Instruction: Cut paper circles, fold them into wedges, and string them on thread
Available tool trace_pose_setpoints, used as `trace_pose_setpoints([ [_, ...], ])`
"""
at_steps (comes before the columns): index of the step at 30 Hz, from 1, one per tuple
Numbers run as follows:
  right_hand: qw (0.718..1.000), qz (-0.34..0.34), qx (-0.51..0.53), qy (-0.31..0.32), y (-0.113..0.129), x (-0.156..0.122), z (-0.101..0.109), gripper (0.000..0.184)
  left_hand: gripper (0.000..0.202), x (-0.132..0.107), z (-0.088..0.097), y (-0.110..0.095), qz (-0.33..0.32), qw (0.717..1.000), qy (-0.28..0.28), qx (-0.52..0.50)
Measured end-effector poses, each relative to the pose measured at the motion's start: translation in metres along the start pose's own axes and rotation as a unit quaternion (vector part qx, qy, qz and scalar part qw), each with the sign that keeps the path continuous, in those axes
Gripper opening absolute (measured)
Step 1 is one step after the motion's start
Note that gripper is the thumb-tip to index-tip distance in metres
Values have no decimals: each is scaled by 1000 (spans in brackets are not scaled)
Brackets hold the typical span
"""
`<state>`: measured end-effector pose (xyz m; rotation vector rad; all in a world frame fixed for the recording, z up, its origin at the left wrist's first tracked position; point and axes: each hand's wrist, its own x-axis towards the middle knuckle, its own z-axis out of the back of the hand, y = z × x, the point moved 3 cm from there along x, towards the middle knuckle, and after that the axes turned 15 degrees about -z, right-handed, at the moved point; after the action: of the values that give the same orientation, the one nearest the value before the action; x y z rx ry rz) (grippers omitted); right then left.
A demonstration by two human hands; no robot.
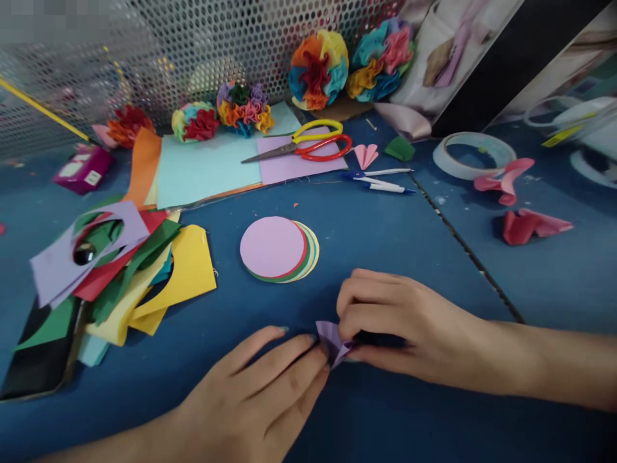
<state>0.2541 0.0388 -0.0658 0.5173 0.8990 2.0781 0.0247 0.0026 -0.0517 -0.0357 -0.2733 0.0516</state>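
A small folded piece of lilac paper [331,341] sits low in the middle of the view, just above the blue table top [414,399]. My right hand [400,321] pinches it from the right between thumb and fingers. My left hand [255,392] comes in from the lower left, its fingertips pressed against the paper's left side. Part of the fold is hidden by my fingers. Above the hands lies a stack of paper circles [274,248], a lilac one on top with other colours fanned out beneath.
Cut sheets of coloured paper [187,276] with circular holes lie heaped at the left, over a black phone-like object [41,360]. Behind are orange-handled scissors [308,145], pens [380,180], a tape roll [475,155], folded pink paper pieces [530,225], and paper rosettes [318,71] against perforated metal mesh [144,58].
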Motion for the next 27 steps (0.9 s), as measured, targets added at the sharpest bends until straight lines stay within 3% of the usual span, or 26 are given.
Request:
trace_pose_setpoints([
  [14, 997, -40, -57, 17, 1, 5, -7, 23, 46, -1, 5, 2, 2, 999, 51, -17],
  [22, 992, -33, -123, -27, 5, 7, -12, 29, 42, -1, 5, 1, 14, 999, 31, -10],
  [27, 986, -19, -163, -41, 6, 10, -13, 31, 49, -4, 5, -1, -6, 999, 38, -12],
])
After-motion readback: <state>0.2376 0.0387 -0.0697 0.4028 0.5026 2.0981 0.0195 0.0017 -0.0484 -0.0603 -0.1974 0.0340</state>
